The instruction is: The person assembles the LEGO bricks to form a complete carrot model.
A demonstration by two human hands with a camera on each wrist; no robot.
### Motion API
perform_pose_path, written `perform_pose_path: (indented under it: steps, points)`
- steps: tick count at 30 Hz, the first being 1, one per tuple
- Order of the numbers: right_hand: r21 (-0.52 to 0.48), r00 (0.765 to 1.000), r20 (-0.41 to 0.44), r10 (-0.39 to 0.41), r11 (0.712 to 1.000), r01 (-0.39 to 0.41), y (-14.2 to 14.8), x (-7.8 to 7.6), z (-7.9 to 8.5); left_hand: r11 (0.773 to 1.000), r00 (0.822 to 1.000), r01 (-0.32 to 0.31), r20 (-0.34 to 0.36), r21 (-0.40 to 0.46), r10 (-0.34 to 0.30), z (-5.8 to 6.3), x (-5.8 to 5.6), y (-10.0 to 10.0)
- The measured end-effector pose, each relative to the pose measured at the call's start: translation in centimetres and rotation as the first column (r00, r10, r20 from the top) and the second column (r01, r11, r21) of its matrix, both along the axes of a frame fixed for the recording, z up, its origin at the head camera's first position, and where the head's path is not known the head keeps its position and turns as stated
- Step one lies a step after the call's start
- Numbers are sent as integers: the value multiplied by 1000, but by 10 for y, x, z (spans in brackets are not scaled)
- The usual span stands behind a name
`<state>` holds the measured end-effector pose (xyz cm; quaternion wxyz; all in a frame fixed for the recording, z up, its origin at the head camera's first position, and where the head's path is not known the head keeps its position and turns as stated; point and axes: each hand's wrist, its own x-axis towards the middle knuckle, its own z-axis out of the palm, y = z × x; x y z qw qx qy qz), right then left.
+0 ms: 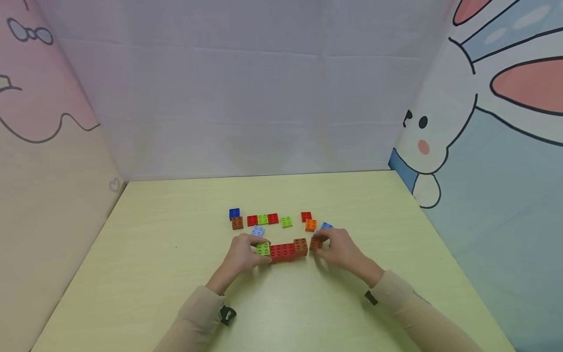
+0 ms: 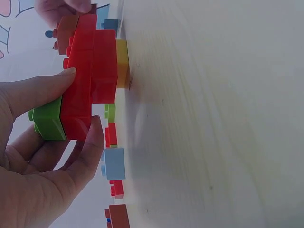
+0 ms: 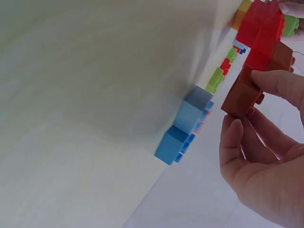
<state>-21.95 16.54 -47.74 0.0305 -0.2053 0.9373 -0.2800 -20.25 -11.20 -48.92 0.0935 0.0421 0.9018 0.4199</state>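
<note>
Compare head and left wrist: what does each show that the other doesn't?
Head only: the orange square plastic brick and the beige fabric sleeves.

Left wrist only: the broad side of the yellow plastic brick beneath the joined red plastic bricks; head shows just a sliver of it.

Both: the left grip holding those red bricks, topped by a green square plastic brick at one end and a brown square plastic brick at the other; the pale-blue square plastic brick; the right grip, cut off by the frame in left wrist.
</note>
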Motion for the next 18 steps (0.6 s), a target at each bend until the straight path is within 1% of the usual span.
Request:
perform_pose_path:
  steps: [2,5,9,13,18]
  points:
    - [-42,999,-38,-9,999,8,1,-2,3,1000,1000,0,3,2,0,0,0,0]
    - [-136,997,-72,8,990,-18,0,-4,9,1000,1000,2,4,3,-2,0,0,0]
    - [-231,994,-72,77,969,-92,-4,-7,17,1000,1000,9,-7,-3,-9,-1,0,0]
    - [-234,985,-79,151,958,-165,-13,-8,22,1000,1000,12,-11,-2,-12,0,0,0]
    - [-200,977,-64,206,956,-214,-26,-8,29,1000,1000,7,-1,3,-7,3,1,1]
